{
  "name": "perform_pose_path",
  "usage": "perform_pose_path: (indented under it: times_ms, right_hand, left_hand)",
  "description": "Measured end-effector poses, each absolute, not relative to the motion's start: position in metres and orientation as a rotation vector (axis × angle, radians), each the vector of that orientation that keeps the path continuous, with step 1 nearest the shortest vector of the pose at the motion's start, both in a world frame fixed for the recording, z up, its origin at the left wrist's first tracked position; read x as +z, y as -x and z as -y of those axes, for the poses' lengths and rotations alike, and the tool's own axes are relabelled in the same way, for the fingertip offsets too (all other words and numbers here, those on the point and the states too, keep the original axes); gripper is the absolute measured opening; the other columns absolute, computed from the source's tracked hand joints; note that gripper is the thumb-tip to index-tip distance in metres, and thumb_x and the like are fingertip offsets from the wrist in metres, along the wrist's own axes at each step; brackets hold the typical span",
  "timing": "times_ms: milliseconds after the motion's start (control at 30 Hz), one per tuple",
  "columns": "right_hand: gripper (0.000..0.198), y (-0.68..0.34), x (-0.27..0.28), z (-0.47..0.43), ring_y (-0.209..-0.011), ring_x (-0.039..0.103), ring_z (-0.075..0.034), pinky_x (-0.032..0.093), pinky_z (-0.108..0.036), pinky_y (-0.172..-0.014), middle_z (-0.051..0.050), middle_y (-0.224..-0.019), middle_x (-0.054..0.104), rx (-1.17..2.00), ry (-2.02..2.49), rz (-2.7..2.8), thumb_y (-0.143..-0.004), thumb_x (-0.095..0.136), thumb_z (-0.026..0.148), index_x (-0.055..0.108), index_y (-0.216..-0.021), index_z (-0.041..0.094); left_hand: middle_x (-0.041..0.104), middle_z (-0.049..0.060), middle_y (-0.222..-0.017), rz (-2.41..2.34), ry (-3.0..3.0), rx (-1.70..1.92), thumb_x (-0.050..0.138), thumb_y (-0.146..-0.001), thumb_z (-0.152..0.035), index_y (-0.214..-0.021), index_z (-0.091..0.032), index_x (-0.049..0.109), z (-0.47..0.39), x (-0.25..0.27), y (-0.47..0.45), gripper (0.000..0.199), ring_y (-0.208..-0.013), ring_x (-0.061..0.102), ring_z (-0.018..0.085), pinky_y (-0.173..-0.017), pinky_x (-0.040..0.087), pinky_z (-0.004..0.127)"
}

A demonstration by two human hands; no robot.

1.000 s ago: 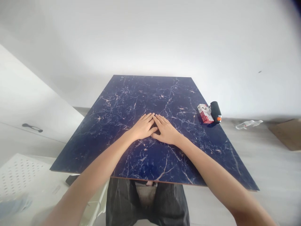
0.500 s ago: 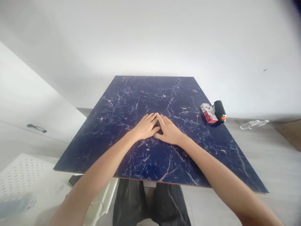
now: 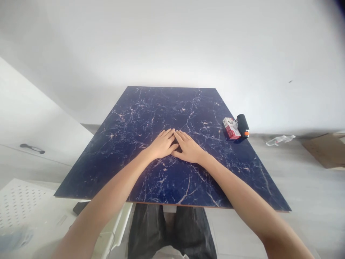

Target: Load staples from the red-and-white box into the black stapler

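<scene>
Both of my hands lie flat, palms down, near the middle of a dark blue marble-patterned table. My left hand has its fingers stretched forward, with nothing held. Beside it, my right hand is also spread flat and holds nothing. Their index fingertips and thumbs meet or nearly meet, framing a small dark gap of tabletop. To the right, a red and white box sits on the table, with a black cylindrical object with an orange patch right beside it at the edge.
A clear plastic bottle lies on the floor to the right, near a cardboard box. At the left are a white cabinet with a dark handle and a white perforated surface. A white wall rises behind the table.
The view has shifted slightly to the right, so the table and hands appear further left and more of the cardboard box shows. The hands keep the same pose on the table.
</scene>
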State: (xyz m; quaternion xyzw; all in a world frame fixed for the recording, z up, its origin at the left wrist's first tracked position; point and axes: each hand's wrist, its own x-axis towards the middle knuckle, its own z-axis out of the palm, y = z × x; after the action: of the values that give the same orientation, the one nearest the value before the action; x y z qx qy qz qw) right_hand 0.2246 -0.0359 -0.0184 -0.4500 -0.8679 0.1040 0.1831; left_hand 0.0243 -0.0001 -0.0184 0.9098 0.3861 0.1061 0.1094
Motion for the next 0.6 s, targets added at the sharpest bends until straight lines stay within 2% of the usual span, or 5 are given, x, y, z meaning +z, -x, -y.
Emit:
perform_pose_path:
  times_ms: [267, 600]
  right_hand:
    - [0.093, -0.226, -0.02, 0.035, -0.159, 0.031, -0.042, 0.028, -0.061, -0.13, -0.026, -0.17, 0.033, 0.291, 1.309, 2.474, -0.092, 0.062, 0.056, 0.032, -0.165, 0.006]
    - [0.092, -0.226, -0.021, 0.035, -0.158, 0.032, -0.042, 0.029, -0.062, -0.129, -0.024, -0.169, 0.036, 0.29, 1.302, 2.467, -0.092, 0.062, 0.052, 0.03, -0.166, 0.009]
  left_hand:
    - [0.028, 0.018, -0.173, -1.152, -2.67, 0.271, 0.036, -0.11, -0.052, -0.164, -0.013, 0.038, 0.002, -0.016, -0.025, 0.066, -0.163, 0.023, 0.033, -0.133, 0.02, 0.055]
    - [0.023, 0.019, -0.174, -1.166, -2.662, 0.183, 0.031, -0.112, -0.049, -0.166, -0.009, 0.032, 0.006, -0.008, -0.027, 0.067, -0.164, 0.019, 0.032, -0.134, 0.016, 0.054]
